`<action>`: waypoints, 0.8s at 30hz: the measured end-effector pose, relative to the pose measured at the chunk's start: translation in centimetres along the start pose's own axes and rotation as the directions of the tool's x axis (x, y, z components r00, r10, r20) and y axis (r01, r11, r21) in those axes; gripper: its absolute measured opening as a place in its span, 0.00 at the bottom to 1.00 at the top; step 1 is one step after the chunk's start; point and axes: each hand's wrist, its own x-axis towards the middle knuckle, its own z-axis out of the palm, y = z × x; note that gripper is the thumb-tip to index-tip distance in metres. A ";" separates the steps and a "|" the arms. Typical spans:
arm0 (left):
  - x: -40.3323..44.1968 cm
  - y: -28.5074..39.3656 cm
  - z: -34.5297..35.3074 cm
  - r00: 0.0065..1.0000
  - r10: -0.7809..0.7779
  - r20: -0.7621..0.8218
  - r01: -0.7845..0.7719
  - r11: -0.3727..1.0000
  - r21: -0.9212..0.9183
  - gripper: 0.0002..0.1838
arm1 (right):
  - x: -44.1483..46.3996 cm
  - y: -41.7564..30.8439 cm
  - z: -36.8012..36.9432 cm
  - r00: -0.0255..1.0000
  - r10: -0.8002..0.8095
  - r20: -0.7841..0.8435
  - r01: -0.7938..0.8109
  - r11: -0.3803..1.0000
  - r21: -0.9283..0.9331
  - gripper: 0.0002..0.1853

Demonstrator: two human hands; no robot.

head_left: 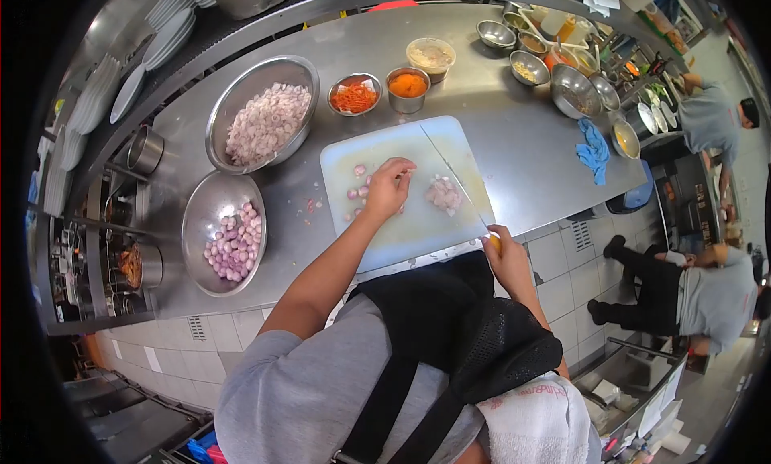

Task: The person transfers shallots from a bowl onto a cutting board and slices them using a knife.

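My right hand (509, 259) grips a knife (495, 242) by its yellow handle. Its long thin blade slants across a white cutting board (385, 247), pointing away from me. Over the board's middle, my left hand (389, 189) has its fingers pinched together; whatever they hold is too small to make out. Several peeled shallots (352, 193) lie left of that hand, partly hidden by it. Between my left hand and the blade sits a small pile of chopped shallots (443, 194).
Left of the board stand a bowl of whole shallots (233, 247) and a larger bowl of sliced shallots (269, 123). Behind it are shredded orange food (354, 97), orange powder (406, 84) and a plastic tub (431, 56). A blue cloth (593, 151) lies right. Two people (715, 295) work at right.
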 end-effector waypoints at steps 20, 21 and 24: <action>-3.8 3.2 10.7 0.980 -0.020 0.200 -0.102 0.807 0.581 0.30 | -5.3 14.9 -7.1 0.984 -0.164 -0.075 0.173 0.976 0.133 0.24; -3.9 2.9 10.8 0.984 -0.042 0.174 -0.062 0.830 0.555 0.33 | -6.0 15.7 -7.8 0.989 -0.135 -0.067 0.146 0.967 0.207 0.25; -4.6 3.6 11.0 0.989 -0.078 0.127 -0.005 0.833 0.553 0.40 | -7.0 17.0 -8.9 0.997 0.056 0.044 -0.070 0.904 0.421 0.25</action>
